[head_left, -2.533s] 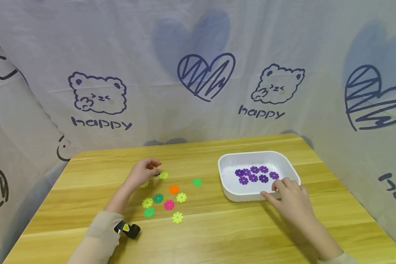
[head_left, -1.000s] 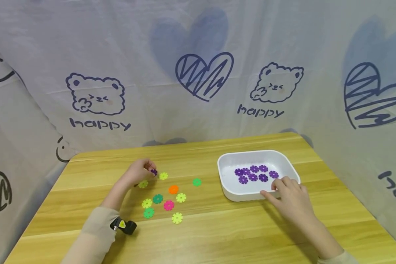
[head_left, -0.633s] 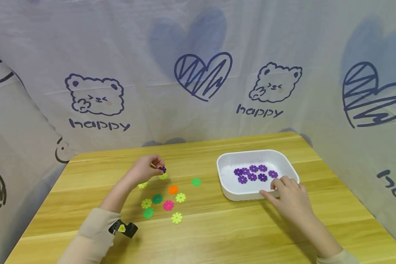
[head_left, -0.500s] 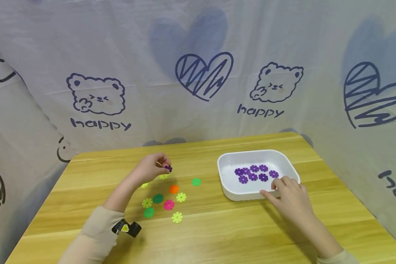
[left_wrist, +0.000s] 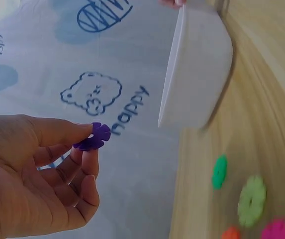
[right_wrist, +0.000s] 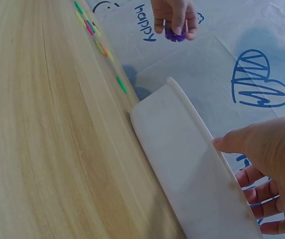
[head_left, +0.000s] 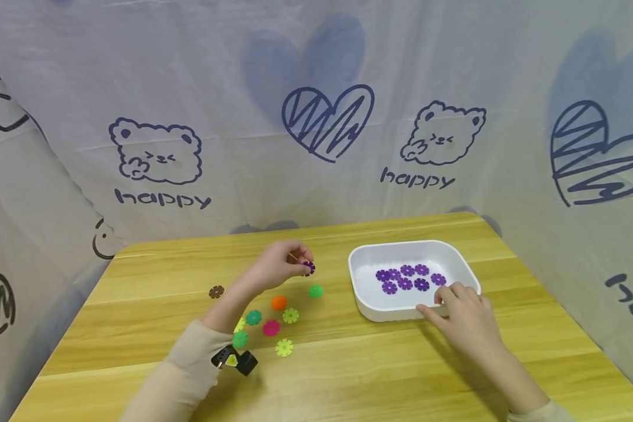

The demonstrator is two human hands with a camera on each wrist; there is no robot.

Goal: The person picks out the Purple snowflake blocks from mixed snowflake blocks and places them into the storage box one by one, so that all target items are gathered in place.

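Note:
My left hand (head_left: 282, 266) pinches a purple snowflake disc (left_wrist: 93, 137) between thumb and fingers. It is held up over the table, left of a white plastic tray (head_left: 382, 315); in the right wrist view the same disc (right_wrist: 175, 35) hangs beyond the tray's far end. My right hand (head_left: 466, 316) grips the tray's near right rim, thumb on the outer side and fingers over the inside. Several purple snowflake discs (head_left: 405, 283) lie flat inside the tray.
Left of the tray, loose discs lie on the wooden table (head_left: 348, 375): green (head_left: 315, 291), orange (head_left: 278, 302), pink (head_left: 271, 327), several yellow (head_left: 284, 347), and a brown one (head_left: 217, 291) farther left. My left forearm covers part of them. A printed curtain (head_left: 316, 193) hangs behind.
My left hand has picked up the purple disc from among the loose ones and carried it right towards the tray. The brown disc has come into view. My right hand stays on the rim.

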